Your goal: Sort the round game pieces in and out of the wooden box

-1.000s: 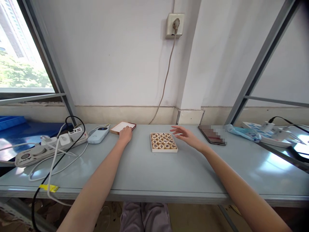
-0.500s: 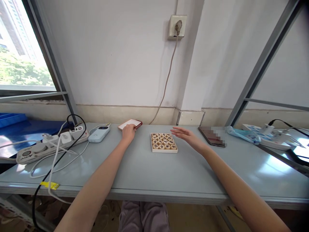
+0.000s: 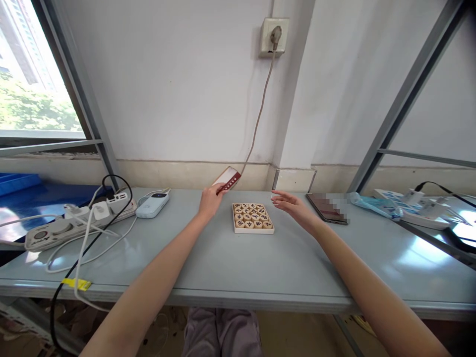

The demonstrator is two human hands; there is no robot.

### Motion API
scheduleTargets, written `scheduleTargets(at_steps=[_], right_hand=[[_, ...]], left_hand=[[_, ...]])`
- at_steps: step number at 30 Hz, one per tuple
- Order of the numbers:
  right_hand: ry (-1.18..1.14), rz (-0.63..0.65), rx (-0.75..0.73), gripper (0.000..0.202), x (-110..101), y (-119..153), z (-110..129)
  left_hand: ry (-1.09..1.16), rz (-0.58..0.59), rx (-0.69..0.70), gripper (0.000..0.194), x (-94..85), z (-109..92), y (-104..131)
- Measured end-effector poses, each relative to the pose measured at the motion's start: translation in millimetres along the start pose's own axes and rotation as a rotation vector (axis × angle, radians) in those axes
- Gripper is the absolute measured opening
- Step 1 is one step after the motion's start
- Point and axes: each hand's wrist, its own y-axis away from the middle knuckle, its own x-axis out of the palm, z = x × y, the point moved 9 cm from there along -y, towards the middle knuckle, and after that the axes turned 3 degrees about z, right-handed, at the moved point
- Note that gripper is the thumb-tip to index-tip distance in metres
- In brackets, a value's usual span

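Note:
My left hand [image 3: 211,201] grips a box lid [image 3: 229,179], white inside with a dark red printed side, and holds it tilted above the back of the table. In front of me lies an open white box [image 3: 254,230] filled with rows of round wooden Chinese chess pieces [image 3: 254,216], their characters facing up. To the right of the box, my right hand [image 3: 292,207] hovers over the table with fingers stretched out and nothing in them.
A dark phone [image 3: 325,208] lies right of my right hand, near a crumpled blue plastic bag [image 3: 375,206]. On the left are a white power strip [image 3: 80,225] with cables and a pale blue device [image 3: 152,206]. The grey table [image 3: 260,277] ends at a wall behind.
My left hand has raised the lid off the table and carried it right, tilting it toward the box. My right hand has shifted slightly right.

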Motion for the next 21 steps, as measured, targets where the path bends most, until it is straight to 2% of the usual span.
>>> scheduleTargets(at_steps=[3, 6, 14, 21], right_hand=[[0.034, -0.085, -0.048, 0.042, -12, -3, 1], [0.029, -0.127, -0.076, 0.041, -18, -4, 2], [-0.05, -0.182, -0.051, 0.039, -28, -6, -4], [-0.064, -0.184, -0.044, 0.032, -23, -4, -2]], left_hand=[[0.002, -0.047, 0.104, 0.02, -3.6, -27, 6], [-0.031, -0.073, 0.167, 0.019, -7.6, -41, 9], [-0.118, -0.016, 0.196, 0.022, 0.7, -30, 10], [-0.17, 0.006, 0.204, 0.022, 4.5, -29, 11]])
